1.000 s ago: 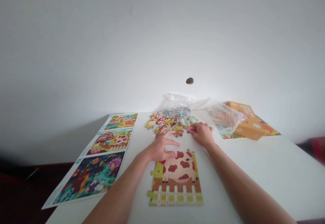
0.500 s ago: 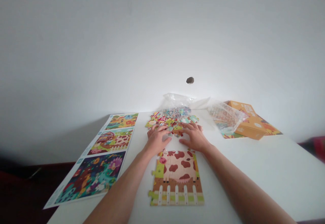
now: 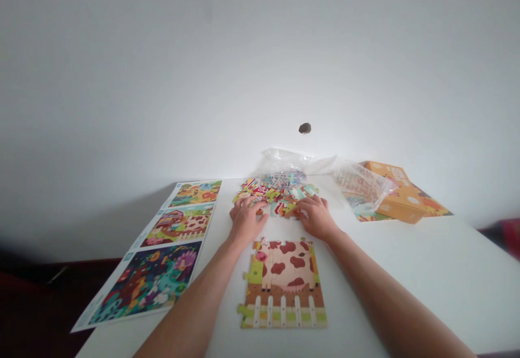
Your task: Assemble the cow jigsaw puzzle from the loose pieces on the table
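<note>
My left hand (image 3: 246, 221) rests at the left side of a pile of loose jigsaw pieces (image 3: 266, 193), fingers spread over the nearest ones and thumb apart. My right hand (image 3: 318, 218) is at the pile's right side. Its fingers are bent and drawn together on a yellow-green puzzle piece (image 3: 291, 210); the grip itself is partly hidden. Between my forearms lies a joined puzzle section (image 3: 284, 287) showing a brown-spotted cow behind a white fence. Knobs stick out along its left and top edges.
A sheet with three printed pictures (image 3: 164, 255) lies on the left of the white table (image 3: 414, 271). Behind the pile is a clear plastic bag with pieces (image 3: 284, 176). Another clear bag (image 3: 363, 187) leans on an orange box (image 3: 400, 193). The wall stands behind.
My hands have moved apart, uncovering pieces in the middle of the pile. My right hand has shifted right and its fingers have drawn in. The joined cow section stays in place.
</note>
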`<action>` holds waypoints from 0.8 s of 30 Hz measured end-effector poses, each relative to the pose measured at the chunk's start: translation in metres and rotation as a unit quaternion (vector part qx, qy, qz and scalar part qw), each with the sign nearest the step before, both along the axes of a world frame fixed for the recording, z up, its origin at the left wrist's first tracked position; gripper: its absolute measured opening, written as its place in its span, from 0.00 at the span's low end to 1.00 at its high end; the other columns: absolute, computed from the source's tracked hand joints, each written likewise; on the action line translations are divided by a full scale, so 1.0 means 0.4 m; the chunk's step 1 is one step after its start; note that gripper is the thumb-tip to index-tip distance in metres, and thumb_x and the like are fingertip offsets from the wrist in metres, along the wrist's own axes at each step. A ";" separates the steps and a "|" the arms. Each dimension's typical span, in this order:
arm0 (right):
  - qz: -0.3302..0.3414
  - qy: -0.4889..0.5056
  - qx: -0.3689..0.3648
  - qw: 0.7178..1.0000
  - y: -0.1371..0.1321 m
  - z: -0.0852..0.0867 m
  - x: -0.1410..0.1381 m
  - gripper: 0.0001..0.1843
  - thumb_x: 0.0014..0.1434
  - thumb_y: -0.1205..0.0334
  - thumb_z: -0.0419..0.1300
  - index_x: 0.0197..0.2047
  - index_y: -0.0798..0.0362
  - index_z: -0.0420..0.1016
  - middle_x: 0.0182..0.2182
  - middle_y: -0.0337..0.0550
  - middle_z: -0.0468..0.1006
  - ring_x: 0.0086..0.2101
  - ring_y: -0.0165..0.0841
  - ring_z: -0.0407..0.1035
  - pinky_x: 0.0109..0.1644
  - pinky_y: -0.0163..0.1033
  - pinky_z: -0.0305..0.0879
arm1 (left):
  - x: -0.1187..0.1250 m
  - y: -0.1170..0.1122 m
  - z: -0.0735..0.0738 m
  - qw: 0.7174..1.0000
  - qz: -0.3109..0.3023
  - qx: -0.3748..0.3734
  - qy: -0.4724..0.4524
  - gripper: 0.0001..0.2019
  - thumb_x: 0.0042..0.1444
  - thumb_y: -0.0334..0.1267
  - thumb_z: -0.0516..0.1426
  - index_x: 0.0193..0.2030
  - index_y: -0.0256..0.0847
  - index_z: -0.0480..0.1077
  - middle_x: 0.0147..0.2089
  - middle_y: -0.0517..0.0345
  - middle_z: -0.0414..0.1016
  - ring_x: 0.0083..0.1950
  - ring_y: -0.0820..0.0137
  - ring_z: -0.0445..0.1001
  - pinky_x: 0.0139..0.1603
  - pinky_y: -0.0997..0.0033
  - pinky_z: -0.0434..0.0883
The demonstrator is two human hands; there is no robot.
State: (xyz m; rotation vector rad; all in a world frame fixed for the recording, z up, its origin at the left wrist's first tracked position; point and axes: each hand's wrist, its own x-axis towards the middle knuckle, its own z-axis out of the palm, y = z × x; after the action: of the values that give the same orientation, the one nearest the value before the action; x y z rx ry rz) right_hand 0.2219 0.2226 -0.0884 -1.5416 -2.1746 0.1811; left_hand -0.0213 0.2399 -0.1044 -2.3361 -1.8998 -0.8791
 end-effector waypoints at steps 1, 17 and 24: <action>-0.008 -0.002 -0.001 1.000 -0.001 0.002 0.000 0.17 0.57 0.72 0.56 0.43 0.44 0.80 0.49 0.39 0.78 0.50 0.40 0.63 0.58 0.49 0.51 | -0.001 0.001 0.000 1.000 0.023 -0.004 0.000 0.15 0.55 0.42 0.61 0.49 0.52 0.78 0.60 0.55 0.72 0.63 0.52 0.63 0.63 0.48 0.64; -0.045 -0.031 -0.011 0.998 -0.001 -0.004 -0.003 0.13 0.62 0.59 0.58 0.48 0.41 0.81 0.60 0.42 0.70 0.59 0.45 0.57 0.63 0.55 0.48 | -0.009 0.013 0.007 0.995 0.092 -0.047 -0.001 0.18 0.55 0.42 0.60 0.53 0.48 0.74 0.54 0.54 0.77 0.56 0.54 0.71 0.54 0.53 0.68; 0.018 -0.054 -0.020 0.998 -0.012 0.012 -0.012 0.26 0.62 0.64 0.55 0.63 0.40 0.69 0.67 0.39 0.62 0.66 0.48 0.48 0.66 0.60 0.43 | -0.016 0.011 0.015 0.992 0.125 -0.018 -0.007 0.16 0.59 0.36 0.57 0.53 0.45 0.73 0.53 0.51 0.76 0.53 0.56 0.72 0.52 0.55 0.69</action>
State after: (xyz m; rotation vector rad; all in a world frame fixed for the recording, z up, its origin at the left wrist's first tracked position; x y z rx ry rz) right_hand 0.2172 0.2178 -0.0835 -1.5682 -2.2955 0.1578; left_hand -0.0277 0.2441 -0.0984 -2.0518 -2.1673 -0.8433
